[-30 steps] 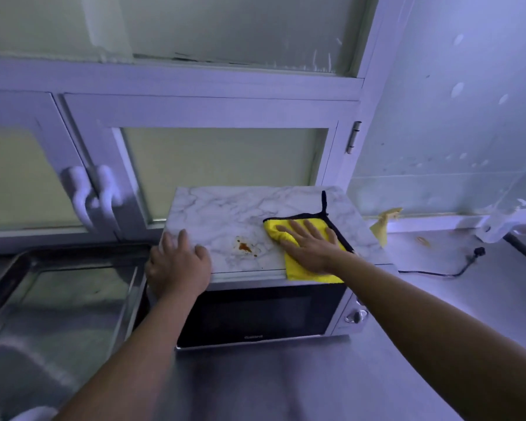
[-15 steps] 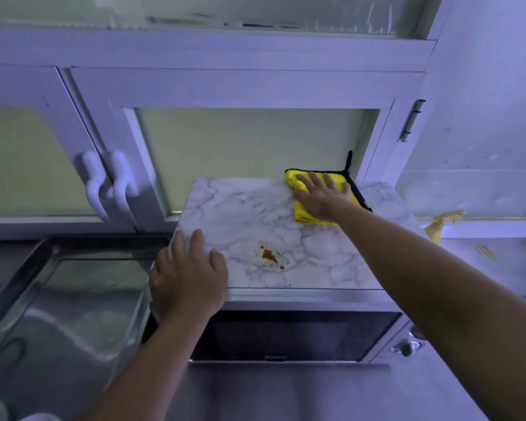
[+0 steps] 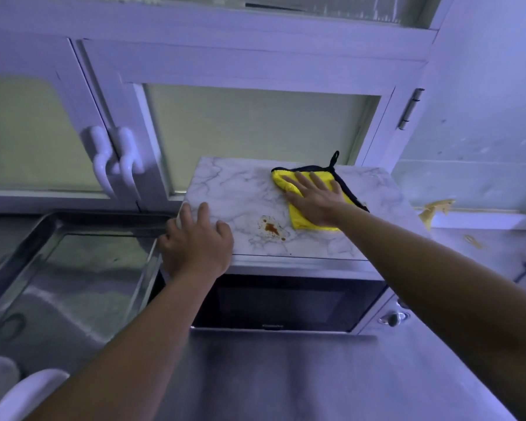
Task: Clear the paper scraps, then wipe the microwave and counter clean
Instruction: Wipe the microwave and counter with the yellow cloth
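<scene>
Hands work on top of the microwave [image 3: 286, 302]. Our right hand [image 3: 315, 200] lies flat with straight fingers and presses the yellow cloth [image 3: 301, 218] down near the back right corner of the marble top [image 3: 234, 189]. Our left hand [image 3: 196, 244] rests on the front left corner of that top, fingers loose, holding nothing. We see a brown stain [image 3: 271, 227] near the front edge, between our two hands, just beside the cloth. A paper scrap [image 3: 434, 209] sits by the wall at the back edge of the counter [image 3: 286, 375].

I am in a kitchen: a microwave [image 3: 274, 299] stands on the steel worktop [image 3: 286, 375], beside a metal sink [image 3: 73, 284], under white glass-door cabinets [image 3: 240, 74].
</scene>
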The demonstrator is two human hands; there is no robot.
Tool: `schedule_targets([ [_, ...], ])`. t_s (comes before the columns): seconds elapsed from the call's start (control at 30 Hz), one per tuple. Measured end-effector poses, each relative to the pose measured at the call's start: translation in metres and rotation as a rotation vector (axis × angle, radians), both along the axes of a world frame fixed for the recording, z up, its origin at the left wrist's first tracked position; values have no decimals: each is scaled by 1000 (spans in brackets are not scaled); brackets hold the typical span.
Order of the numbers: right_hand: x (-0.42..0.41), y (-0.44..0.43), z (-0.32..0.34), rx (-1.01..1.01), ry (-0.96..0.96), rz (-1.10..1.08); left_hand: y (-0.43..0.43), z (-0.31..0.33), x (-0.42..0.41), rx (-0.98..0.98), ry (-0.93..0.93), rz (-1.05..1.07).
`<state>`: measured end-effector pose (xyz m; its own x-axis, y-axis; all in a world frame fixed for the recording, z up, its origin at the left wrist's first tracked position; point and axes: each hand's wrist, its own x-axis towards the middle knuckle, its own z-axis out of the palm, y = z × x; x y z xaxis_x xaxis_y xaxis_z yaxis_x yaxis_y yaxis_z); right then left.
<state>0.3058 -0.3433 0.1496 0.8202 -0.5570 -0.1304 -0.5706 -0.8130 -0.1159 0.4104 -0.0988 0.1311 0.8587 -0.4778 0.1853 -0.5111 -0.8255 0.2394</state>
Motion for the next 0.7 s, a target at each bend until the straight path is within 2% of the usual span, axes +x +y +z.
schedule_targets([
  [0.17,-54,52,-1,0,-6,16,1,4,-1,-7,39,-15],
  [0.33,-84,98,3,63,-13,-92,1,11,4,60,85,-61],
  [0.4,-87,106,8,219,-77,-182,2,13,18,118,47,-146],
  [0.53,-85,94,19,808,-428,-579,7,6,31,99,-4,-212],
  [0.63,-64,82,15,865,-509,-679,6,2,27,40,-3,-203],
  [0.7,-40,69,16,927,-593,-668,6,1,27,27,-16,-198],
])
